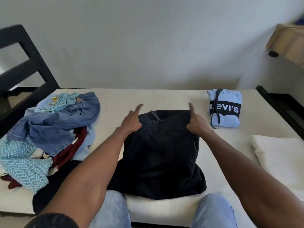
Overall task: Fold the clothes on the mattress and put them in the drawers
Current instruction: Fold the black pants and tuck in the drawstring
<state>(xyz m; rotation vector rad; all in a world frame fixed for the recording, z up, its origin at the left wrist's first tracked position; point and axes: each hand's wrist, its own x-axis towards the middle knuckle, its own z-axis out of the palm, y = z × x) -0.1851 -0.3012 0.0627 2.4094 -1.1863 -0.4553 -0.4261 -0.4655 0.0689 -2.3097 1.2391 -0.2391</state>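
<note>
From the head view, I see the dark navy drawstring trousers (158, 155) lying at the centre of the mattress (164, 97), waistband toward twelve o'clock, the lower part already doubled up so the bundle sits short and squarish. My left hand (131, 121) pinches the waistband's ten o'clock corner, index finger pointing out straight while the other fingers curl on the cloth. My right hand (196, 124) grips the two o'clock corner the same way, forefinger up.

I judge this to be mid-fold on the trousers: both corners are clamped, ready to bring the waistband down toward six o'clock (or to smooth it first, I can't tell which). The next move calls for both hands travelling together so the edges stay square.

At two o'clock a folded light-blue Levi's hoodie (224, 109) sits finished. At nine o'clock the unfolded pile (49, 129) waits, with denim jeans (62, 124) on top. No drawers are in sight.
</note>
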